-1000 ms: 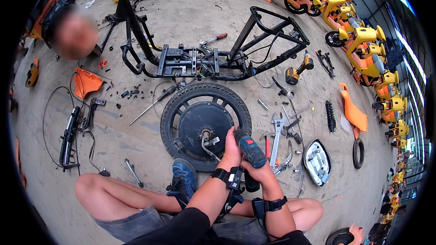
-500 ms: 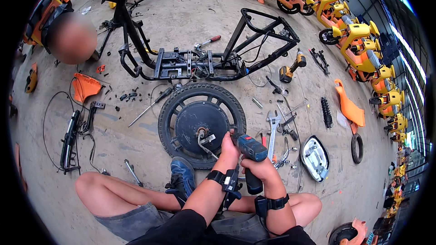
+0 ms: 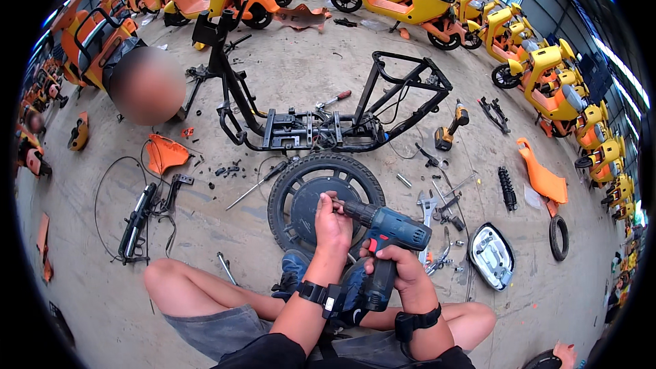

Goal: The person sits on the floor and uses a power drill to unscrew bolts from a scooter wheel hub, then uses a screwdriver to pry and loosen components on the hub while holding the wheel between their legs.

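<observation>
My right hand (image 3: pixel 398 264) is wrapped round the grip of a blue-and-black cordless drill (image 3: pixel 403 229), its chuck pointing left. Just off the chuck's tip, my left hand (image 3: pixel 332 224) has its fingers pinched together. What they hold there is too small to name. Beneath both hands lies a spoked wheel (image 3: pixel 307 198) with a black tyre and a large round hub, partly covered by my left hand. Beyond the wheel stands a bare black scooter frame (image 3: pixel 290 138) with loose wiring in its middle.
A yellow-and-black drill (image 3: pixel 451 126), an adjustable wrench (image 3: pixel 428 213), a black spring shock absorber (image 3: pixel 506 188) and a white-lined shell (image 3: pixel 492 257) lie to the right. At left are an orange panel (image 3: pixel 166 153) and a fork (image 3: pixel 138 222). Another person (image 3: pixel 145 85) is at upper left.
The drill has been lifted and turned more level, its chuck now pointing left. My left hand's fingers have risen beside the chuck's tip. The whole view has tilted up.
</observation>
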Motion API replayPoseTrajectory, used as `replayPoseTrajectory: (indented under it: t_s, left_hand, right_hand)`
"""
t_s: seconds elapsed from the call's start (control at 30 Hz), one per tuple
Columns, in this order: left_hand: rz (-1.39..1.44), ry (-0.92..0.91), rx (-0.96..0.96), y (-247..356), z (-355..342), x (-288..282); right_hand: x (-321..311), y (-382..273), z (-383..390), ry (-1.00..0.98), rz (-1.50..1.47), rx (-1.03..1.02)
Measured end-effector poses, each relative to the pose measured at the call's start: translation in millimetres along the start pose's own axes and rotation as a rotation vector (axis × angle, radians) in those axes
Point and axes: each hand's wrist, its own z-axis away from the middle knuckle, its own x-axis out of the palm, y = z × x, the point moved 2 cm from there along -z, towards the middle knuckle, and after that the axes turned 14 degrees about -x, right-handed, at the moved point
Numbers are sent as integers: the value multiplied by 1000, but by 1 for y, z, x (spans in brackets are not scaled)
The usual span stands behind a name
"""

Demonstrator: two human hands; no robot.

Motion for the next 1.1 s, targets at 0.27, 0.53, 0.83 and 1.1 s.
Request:
replayPoseTrajectory:
  t_s: [0.27,0.53,0.83,1.1]
  left_hand:
    - [-127,-82,154,45,21,9]
    - [64,83,175,231,27,-7]
    - [-124,169,-156,162,-3,-79]
    - [-426,329,-420,103,-34,-176]
  right_hand:
    - [2,16,2,-132,-561,198]
    - [-52,16,-14,116,73,-62]
    - [-46,26,-39,245,464,-224]
    - [-52,39,-86,169,685,-195]
